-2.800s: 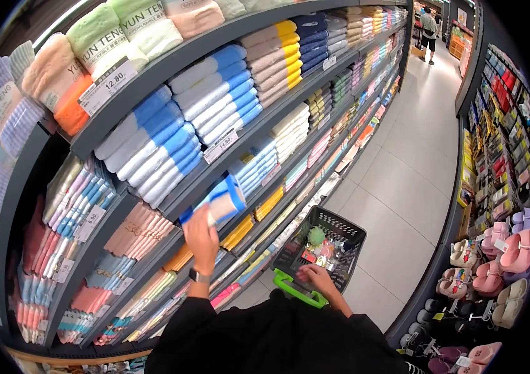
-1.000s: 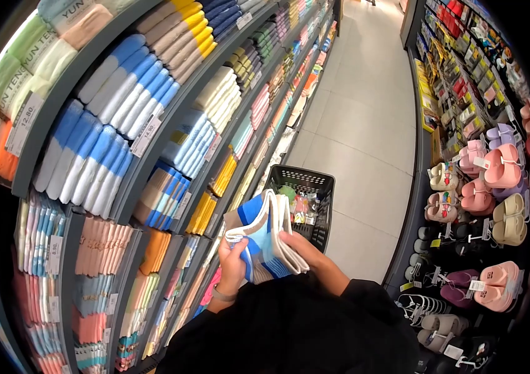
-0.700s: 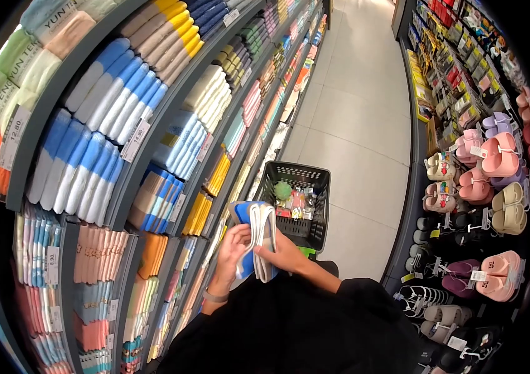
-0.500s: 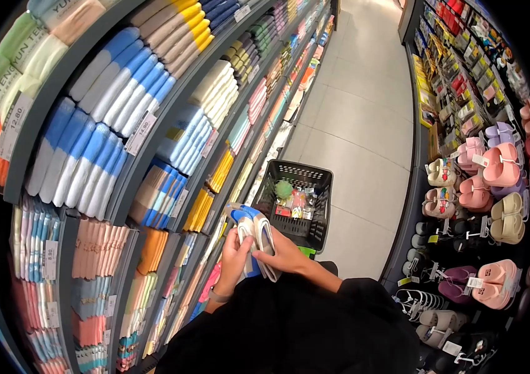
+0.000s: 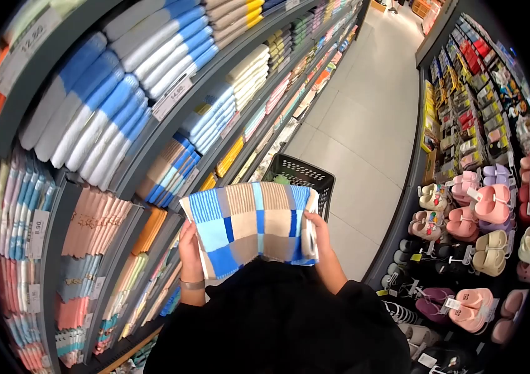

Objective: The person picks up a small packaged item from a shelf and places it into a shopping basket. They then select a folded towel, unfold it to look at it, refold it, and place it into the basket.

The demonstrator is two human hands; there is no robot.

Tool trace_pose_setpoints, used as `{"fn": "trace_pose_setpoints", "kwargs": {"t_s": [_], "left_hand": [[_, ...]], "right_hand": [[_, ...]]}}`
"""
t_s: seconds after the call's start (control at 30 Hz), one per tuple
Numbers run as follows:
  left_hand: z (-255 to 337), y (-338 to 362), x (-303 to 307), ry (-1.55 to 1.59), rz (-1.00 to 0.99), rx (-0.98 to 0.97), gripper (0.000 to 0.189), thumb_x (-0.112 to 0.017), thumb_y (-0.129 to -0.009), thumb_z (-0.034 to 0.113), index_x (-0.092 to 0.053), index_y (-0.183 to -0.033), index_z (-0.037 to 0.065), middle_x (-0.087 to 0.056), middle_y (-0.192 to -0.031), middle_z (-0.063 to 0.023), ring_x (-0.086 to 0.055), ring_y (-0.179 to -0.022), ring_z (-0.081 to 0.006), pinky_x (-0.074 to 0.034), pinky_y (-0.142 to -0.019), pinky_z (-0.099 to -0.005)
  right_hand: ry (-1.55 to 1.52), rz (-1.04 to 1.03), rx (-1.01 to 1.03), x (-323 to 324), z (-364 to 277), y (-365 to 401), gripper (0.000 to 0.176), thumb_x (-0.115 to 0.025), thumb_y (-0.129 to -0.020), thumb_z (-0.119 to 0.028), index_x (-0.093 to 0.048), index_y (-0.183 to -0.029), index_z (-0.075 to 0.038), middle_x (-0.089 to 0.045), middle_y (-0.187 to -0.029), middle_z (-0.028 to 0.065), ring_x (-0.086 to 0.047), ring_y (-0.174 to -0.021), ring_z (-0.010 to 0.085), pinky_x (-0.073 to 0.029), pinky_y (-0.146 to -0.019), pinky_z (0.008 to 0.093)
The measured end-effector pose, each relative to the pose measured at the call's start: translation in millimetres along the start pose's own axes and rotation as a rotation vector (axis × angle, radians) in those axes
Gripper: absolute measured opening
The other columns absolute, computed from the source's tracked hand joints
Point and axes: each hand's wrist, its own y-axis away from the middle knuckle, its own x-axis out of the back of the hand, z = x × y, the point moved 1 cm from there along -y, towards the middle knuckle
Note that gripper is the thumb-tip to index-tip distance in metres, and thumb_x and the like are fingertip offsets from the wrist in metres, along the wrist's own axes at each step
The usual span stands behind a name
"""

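Towel (image 5: pixel 246 227) — broad now, narrow before

Upper garment (image 5: pixel 271 327): black, plain over its visible surface, loose in cut. Left sleeve (image 5: pixel 181 321) and right sleeve (image 5: pixel 365 311): matching black fabric, wide at the opening, each terminating on the forearm. Wristband (image 5: pixel 192 285): narrow, greyish, encircling the left wrist (any dial is hidden from this angle). Left hand (image 5: pixel 191 257) and right hand (image 5: pixel 322 242): bare.
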Motion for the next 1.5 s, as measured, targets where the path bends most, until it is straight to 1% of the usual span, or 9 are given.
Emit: {"fn": "trace_pose_setpoints", "kwargs": {"t_s": [0.5, 0.57, 0.63, 0.7, 0.9, 0.97, 1.1, 1.27, 1.5], "left_hand": [[-20, 9, 94, -0.164, 0.187, 0.173, 0.025, -0.045, -0.095, 0.015, -0.055, -0.113, 0.001, -0.062, -0.096, -0.0052, -0.060, -0.089, -0.0119, -0.047, -0.077, -0.0250], [-26, 19, 97, -0.590, 0.201, 0.009, 0.026, -0.047, -0.094, 0.010, -0.050, -0.118, 0.000, -0.061, -0.102, -0.0052, -0.057, -0.094, -0.0122, -0.045, -0.080, -0.0248], [-26, 34, 74, -0.637, 0.168, -0.106, 0.036, -0.052, -0.089, 0.006, -0.046, -0.123, -0.001, -0.056, -0.113, -0.0091, -0.054, -0.104, -0.0174, -0.042, -0.089, -0.0283], [-12, 61, 30, -1.137, 0.095, -0.466, 0.048, -0.062, -0.082, 0.009, -0.045, -0.126, 0.000, -0.049, -0.125, -0.0149, -0.049, -0.116, -0.0266, -0.038, -0.097, -0.0356], [-48, 121, -98, -1.272, -0.458, -0.463, 0.074, -0.075, -0.073, 0.031, -0.040, -0.132, 0.001, -0.035, -0.140, -0.0198, -0.036, -0.128, -0.0372, -0.031, -0.105, -0.0450], [-78, 130, -114, -1.382, -0.403, -0.538, 0.062, -0.072, -0.076, 0.023, -0.046, -0.127, 0.000, -0.038, -0.139, -0.0185, -0.038, -0.126, -0.0372, -0.033, -0.104, -0.0446], [-118, 146, -130, -1.315, -0.248, -0.571, 0.034, -0.060, -0.081, 0.003, -0.057, -0.114, -0.003, -0.052, -0.127, -0.0154, -0.051, -0.113, -0.0356, -0.042, -0.094, -0.0401], [-152, 189, -115, -0.749, 0.301, -0.126, 0.026, -0.053, -0.092, 0.010, -0.057, -0.113, -0.005, -0.063, -0.104, -0.0073, -0.058, -0.092, -0.0133, -0.046, -0.080, -0.0263], [-107, 209, -82, -0.298, 0.632, -0.447, 0.021, -0.054, -0.091, 0.011, -0.056, -0.108, -0.001, -0.061, -0.102, -0.0053, -0.058, -0.093, -0.0158, -0.046, -0.084, -0.0295]], "right_hand": [[-0.046, -0.009, -0.096, -32, 58, 9, 0.033, -0.056, -0.087, -0.021, -0.055, -0.112, 0.001, -0.065, -0.098, 0.0130, -0.063, -0.084, 0.0249, -0.050, -0.080, 0.0350], [-0.042, -0.037, -0.120, -39, 53, 16, 0.034, -0.056, -0.088, -0.022, -0.054, -0.113, 0.001, -0.065, -0.098, 0.0133, -0.063, -0.084, 0.0254, -0.050, -0.081, 0.0357], [-0.028, -0.049, -0.134, -47, 49, 25, 0.034, -0.056, -0.088, -0.022, -0.054, -0.113, 0.001, -0.065, -0.099, 0.0134, -0.063, -0.085, 0.0257, -0.051, -0.081, 0.0363], [-0.033, -0.095, -0.174, -40, 46, 27, 0.037, -0.055, -0.089, -0.023, -0.051, -0.117, 0.001, -0.064, -0.102, 0.0148, -0.063, -0.088, 0.0265, -0.051, -0.081, 0.0382], [0.020, -0.180, -0.163, -33, 28, 65, 0.037, -0.050, -0.093, -0.027, -0.048, -0.119, 0.000, -0.061, -0.105, 0.0151, -0.063, -0.091, 0.0257, -0.052, -0.082, 0.0390], [0.133, -0.168, -0.118, -10, 17, 81, 0.029, -0.052, -0.093, -0.027, -0.051, -0.109, -0.002, -0.060, -0.091, 0.0087, -0.061, -0.084, 0.0193, -0.051, -0.076, 0.0336], [0.378, -0.280, -0.017, 32, 11, 111, 0.035, -0.053, -0.094, -0.023, -0.050, -0.119, 0.000, -0.059, -0.105, 0.0069, -0.056, -0.095, 0.0147, -0.045, -0.087, 0.0306], [0.743, -0.329, -0.082, 69, 4, 128, 0.031, -0.055, -0.094, -0.023, -0.055, -0.115, -0.001, -0.059, -0.095, -0.0008, -0.053, -0.085, 0.0060, -0.043, -0.073, 0.0219], [0.803, -0.506, 0.191, 74, -52, 122, 0.019, -0.057, -0.091, -0.017, -0.063, -0.097, 0.001, -0.059, -0.080, -0.0040, -0.052, -0.072, 0.0026, -0.042, -0.062, 0.0202]]}}
